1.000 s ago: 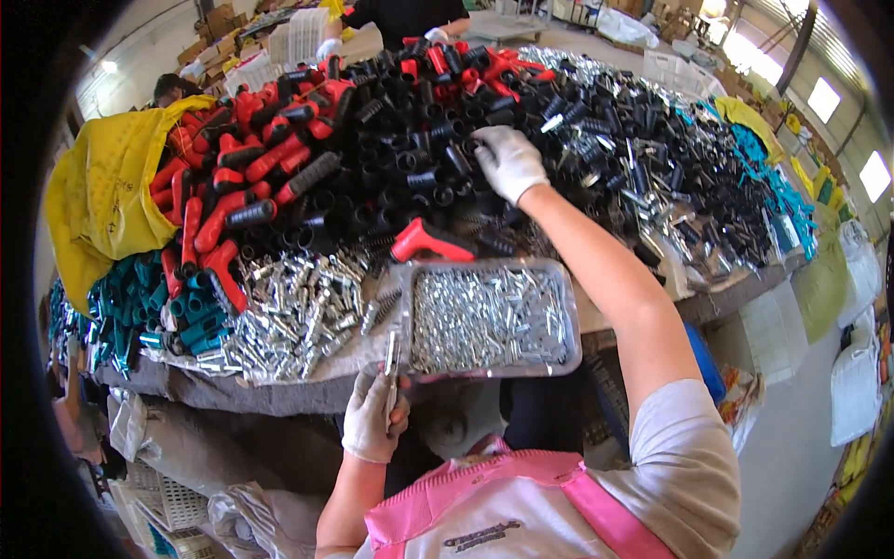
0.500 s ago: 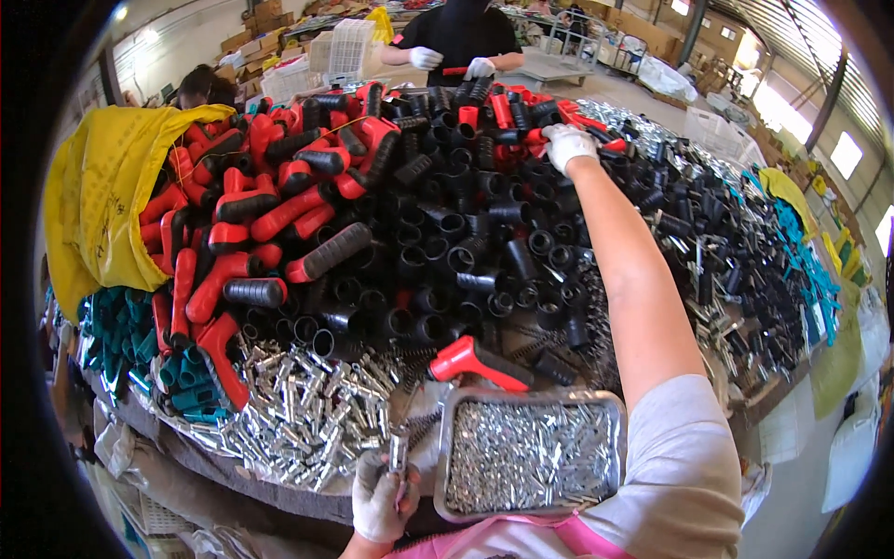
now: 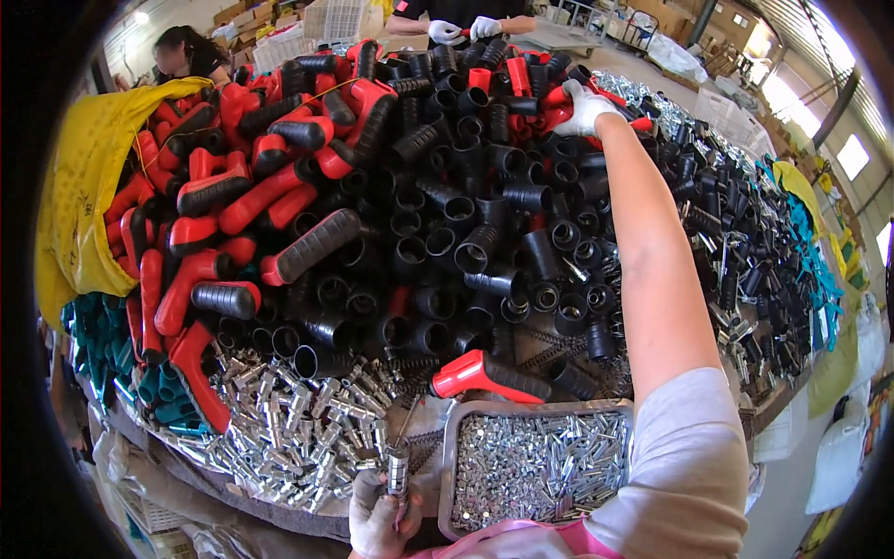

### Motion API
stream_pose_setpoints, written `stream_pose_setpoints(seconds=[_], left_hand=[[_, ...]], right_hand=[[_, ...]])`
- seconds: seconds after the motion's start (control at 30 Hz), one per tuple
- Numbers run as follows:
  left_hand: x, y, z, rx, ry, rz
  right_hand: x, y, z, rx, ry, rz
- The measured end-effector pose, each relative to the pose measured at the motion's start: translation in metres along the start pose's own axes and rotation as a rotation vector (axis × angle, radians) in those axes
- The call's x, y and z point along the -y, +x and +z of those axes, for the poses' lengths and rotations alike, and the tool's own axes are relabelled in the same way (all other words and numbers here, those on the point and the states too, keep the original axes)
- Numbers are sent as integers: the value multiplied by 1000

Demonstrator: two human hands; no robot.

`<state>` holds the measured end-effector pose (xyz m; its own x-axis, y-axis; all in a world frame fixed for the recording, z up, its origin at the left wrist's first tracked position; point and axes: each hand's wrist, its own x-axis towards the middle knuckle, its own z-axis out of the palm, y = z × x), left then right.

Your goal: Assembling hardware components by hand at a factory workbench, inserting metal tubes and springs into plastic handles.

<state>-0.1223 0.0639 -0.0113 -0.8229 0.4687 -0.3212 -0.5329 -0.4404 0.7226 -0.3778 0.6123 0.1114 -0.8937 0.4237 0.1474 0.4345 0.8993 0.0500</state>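
Note:
My gloved left hand is closed around a shiny metal cylindrical part, held upright at the table's near edge. Far across the heap, my gloved right hand has its thumb and fingers around a red plastic part; the far side of that part is hidden. Beside the left hand stands a metal tray of small silver pins and bits. Behind the tray lies a red and black pistol-shaped handle. Loose metal fittings are spread left of the left hand.
Black plastic sleeves cover the middle of the table. More red and black handles spill from a yellow sack at left, above teal parts. Across the table a person's gloved hands hold something red; another person is at far left.
The view has shifted slightly, moving the heap within the picture. My right hand has gone from resting over the red parts to fingers around one. My left hand keeps its metal part.

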Motion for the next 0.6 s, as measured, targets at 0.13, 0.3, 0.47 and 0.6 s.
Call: stream_pose_setpoints(seconds=[0.13,0.3,0.47,0.6], left_hand=[[-1,-1,2,-26,-12,-8],[-5,-2,10,-74,19,-60],[-7,1,15,-75,35,-67],[-8,0,13,-92,58,-91]], right_hand=[[20,-2,-2,6,47,89],[16,1,1,13,114,135],[3,18,6,96,196,235],[-6,4,14,73,401,-82]])
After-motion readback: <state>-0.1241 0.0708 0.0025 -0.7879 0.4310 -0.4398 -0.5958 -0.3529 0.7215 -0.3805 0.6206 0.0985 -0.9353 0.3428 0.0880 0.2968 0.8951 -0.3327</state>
